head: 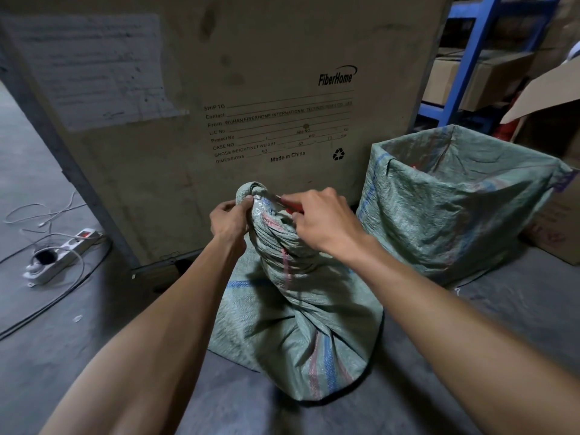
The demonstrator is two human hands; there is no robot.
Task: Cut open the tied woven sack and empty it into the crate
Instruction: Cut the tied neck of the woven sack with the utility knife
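Far out beyond the left hand [227, 222], one white power strip [59, 255] lies on the floor with loose cables around it. That hand is closed around the twisted neck of the woven sack [295, 309], thumb and fingers pinching the bunched top just under the knot and holding it upright. The sack stands on the floor directly below both hands, its body bulging toward the person.

The right hand [326, 222] is curled around a red-handled cutter [290, 205], whose tip points left into the tied neck, touching or very nearly touching the fabric beside the left thumb. The step in hand looks like the cutting of the tie; the sack seems not yet open. The next move likely calls for a short, controlled slice away from the left fingers, which sit close to the blade.

To the right of the right hand stands one open container lined with the same green woven material [455, 208], probably the crate to be filled.

Counted: two hands, one tied sack, one cutter, one lined container, one large carton [251, 89] behind.
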